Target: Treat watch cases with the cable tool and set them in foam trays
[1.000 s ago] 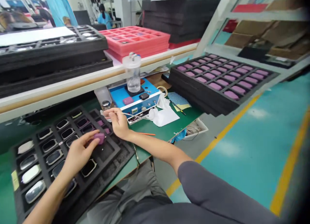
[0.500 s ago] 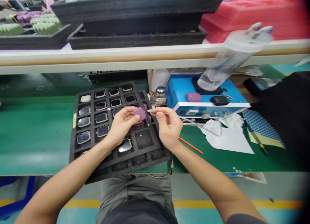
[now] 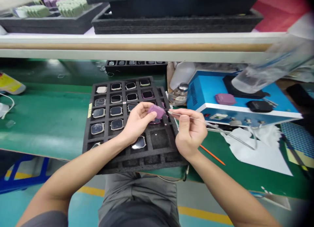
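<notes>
My left hand (image 3: 137, 122) is closed on a small purple case (image 3: 156, 111), lifted just above a black foam tray (image 3: 103, 155). My right hand (image 3: 190, 130) pinches a thin clear-tipped tool (image 3: 176, 114) whose tube trails off to the right. The tool's tip sits just right of the purple case, with a small gap between them. The tray's pockets hold several dark and silvery rounded-square parts (image 3: 116, 124); some pockets near its front are empty.
A blue machine (image 3: 206, 96) stands to the right with a purple case (image 3: 225, 99), a black part (image 3: 259, 106) and a clear bottle (image 3: 265, 74) on top. A small glass jar (image 3: 179, 94), white paper (image 3: 260, 151), an orange stick (image 3: 212, 155) and a shelf rail (image 3: 122, 47) are nearby.
The view swung from the right aisle back onto the bench. My hands came together over the tray, the left lifting the purple case, the right bringing the tool tip beside it.
</notes>
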The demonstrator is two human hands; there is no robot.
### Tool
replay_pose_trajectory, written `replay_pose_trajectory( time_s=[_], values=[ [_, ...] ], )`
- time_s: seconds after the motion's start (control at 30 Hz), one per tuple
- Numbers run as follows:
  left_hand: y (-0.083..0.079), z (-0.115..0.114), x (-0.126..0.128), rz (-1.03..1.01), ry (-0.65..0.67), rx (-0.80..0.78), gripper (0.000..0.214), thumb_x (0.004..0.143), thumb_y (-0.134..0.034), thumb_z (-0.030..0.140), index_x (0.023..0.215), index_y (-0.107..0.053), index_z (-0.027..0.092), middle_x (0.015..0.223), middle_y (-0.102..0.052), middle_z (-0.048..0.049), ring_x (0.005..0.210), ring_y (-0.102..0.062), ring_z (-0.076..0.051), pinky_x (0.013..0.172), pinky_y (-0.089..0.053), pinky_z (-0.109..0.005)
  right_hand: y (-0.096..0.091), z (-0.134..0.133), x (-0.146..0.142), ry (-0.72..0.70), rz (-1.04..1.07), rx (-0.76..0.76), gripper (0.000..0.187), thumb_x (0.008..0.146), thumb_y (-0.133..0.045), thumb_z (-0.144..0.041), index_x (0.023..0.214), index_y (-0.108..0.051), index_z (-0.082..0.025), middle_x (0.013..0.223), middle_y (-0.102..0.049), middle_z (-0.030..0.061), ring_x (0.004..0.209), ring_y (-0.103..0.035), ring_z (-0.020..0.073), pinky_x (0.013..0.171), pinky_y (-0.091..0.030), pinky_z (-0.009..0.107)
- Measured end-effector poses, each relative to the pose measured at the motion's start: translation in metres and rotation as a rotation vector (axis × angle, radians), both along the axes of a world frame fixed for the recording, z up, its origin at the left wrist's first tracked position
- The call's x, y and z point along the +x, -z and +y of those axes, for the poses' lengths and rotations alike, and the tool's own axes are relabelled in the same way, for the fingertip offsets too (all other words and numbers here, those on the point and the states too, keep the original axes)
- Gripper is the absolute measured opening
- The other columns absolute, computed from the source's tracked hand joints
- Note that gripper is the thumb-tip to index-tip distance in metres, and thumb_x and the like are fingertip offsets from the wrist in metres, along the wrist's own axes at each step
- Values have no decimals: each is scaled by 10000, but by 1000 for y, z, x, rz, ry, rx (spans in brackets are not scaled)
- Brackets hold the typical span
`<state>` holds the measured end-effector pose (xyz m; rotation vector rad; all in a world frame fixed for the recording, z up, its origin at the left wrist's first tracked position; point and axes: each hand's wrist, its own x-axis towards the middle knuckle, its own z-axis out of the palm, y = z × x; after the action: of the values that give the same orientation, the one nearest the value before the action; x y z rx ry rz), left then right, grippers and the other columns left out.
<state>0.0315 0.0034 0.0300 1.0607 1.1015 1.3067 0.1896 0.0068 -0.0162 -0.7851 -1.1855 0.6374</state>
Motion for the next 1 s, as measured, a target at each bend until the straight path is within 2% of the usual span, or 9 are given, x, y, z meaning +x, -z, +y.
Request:
replay_pose_trajectory(
  time_s=[0.1,0.27,0.4,0.5,1.0],
  values=[
    [0,-1,1,-52,-2,-39,328,727,-810,196,943,-563,204,945,-681,-11,894,-679,-171,861,-560,-332,-2,-1,-2,-31,21,-9,137,1007,-592,-350,1050,-677,-251,996,-762,48,944,-775,208,880,-660,405],
    [-1,-2,3,114,39,48,360,783,-770,224,1134,-693,195,1173,-723,-70,1114,-668,-223,995,-515,-342,-3,-2,-3,-94,13,-27,124,1011,-591,-321,1077,-672,-255,1026,-757,49,971,-779,197,884,-667,374],
    [-3,-2,5,88,14,-4,269,737,-833,250,972,-743,156,983,-783,-75,919,-731,-218,901,-574,-360,-2,-1,-2,-67,-18,-31,131,1010,-589,-323,1077,-681,-259,1040,-756,51,985,-774,206,904,-668,404],
    [-5,-3,6,53,5,-43,294,712,-876,270,944,-743,149,911,-796,-72,836,-749,-202,854,-600,-353,-3,-1,-1,-54,-61,-22,129,1003,-599,-307,1067,-699,-257,1042,-762,54,1004,-771,212,910,-666,403],
    [-12,-7,9,59,-8,-46,285,701,-895,250,931,-758,154,948,-816,-77,897,-786,-244,910,-630,-380,-1,1,-1,-46,-89,14,137,1011,-586,-298,1085,-698,-270,1057,-769,48,1030,-768,214,919,-665,416]
  ],
)
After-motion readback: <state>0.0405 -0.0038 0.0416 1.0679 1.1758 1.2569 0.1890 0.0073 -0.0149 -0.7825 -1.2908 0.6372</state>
